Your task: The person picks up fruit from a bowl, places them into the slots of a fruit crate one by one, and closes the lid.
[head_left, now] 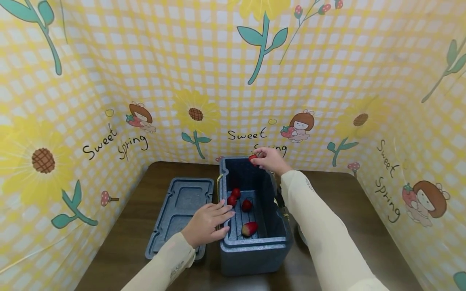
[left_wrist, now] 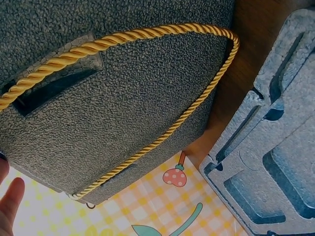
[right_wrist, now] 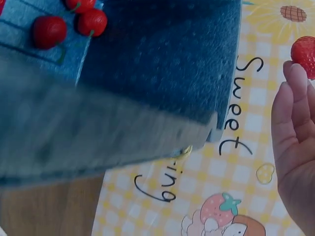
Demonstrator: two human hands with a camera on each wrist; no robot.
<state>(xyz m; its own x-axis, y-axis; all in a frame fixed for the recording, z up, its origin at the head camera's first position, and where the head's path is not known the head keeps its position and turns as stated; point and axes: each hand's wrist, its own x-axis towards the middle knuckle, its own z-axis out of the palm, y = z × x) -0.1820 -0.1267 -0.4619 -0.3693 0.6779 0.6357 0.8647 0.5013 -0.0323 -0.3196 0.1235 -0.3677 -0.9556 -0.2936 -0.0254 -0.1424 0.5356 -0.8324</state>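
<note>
My right hand (head_left: 270, 160) pinches a red strawberry (right_wrist: 304, 53) between thumb and fingers, over the far right corner of the dark blue foam box (head_left: 251, 245). The fruit is partly hidden by the fingers in the head view. My left hand (head_left: 209, 222) rests on the box's left rim, its fingers lying across the edge. Inside the box, several red fruits sit on the ribbed floor: small round cherries (right_wrist: 92, 22) with green stems, and a larger strawberry (head_left: 249, 229) with a pale end near the front wall.
Left of the box lies its foam lid (head_left: 187, 194), flat on the brown wooden table (head_left: 338, 194). A twisted gold rope (left_wrist: 167, 132) hangs along the box's side. A checked yellow cloth (head_left: 240, 101) surrounds the table. Something round is partly hidden under the right forearm.
</note>
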